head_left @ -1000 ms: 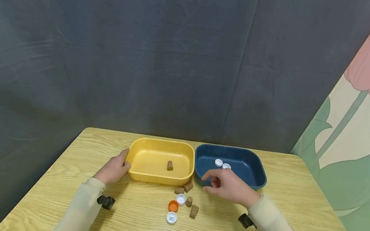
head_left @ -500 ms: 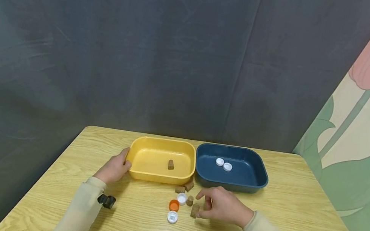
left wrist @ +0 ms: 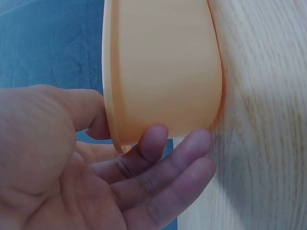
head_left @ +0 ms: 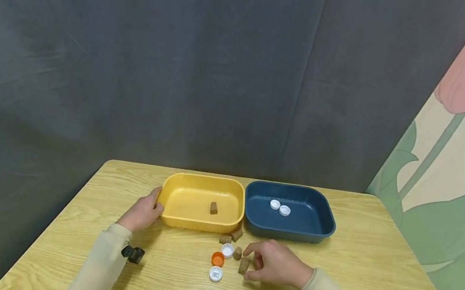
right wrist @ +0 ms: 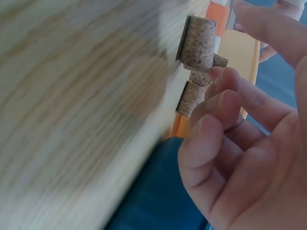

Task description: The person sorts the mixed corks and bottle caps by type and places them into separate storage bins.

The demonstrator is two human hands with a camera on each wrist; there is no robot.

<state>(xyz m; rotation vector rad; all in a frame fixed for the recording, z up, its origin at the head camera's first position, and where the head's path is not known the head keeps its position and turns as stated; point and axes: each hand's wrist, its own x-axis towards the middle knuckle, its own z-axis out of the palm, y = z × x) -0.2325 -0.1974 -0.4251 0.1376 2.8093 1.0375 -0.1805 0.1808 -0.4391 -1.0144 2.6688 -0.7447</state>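
Note:
My left hand [head_left: 140, 212] grips the left end of a yellow plastic bin [head_left: 201, 226], with the thumb at the rim in the left wrist view. One cork [head_left: 214, 208] lies inside that bin. Low over the table, my right hand [head_left: 276, 265] has its thumb and index finger on either side of a cork stopper [right wrist: 199, 43]. A gap shows between thumb and cork in the right wrist view; whether the index fingertip touches it, I cannot tell. Close by are another cork [head_left: 238, 253], a white bottle cap [head_left: 227, 250], an orange cap [head_left: 217, 258] and a second white cap [head_left: 215, 273].
A dark blue bin [head_left: 288, 235] stands against the yellow one, holding two white caps [head_left: 280, 208]. Two more corks [head_left: 230, 237] lie at the yellow bin's front right corner. A dark curtain [head_left: 223, 77] hangs behind the wooden table [head_left: 175, 272].
My right hand has come down and toward me from the blue bin's front edge to the nearest cork. The left hand keeps its place on the yellow bin.

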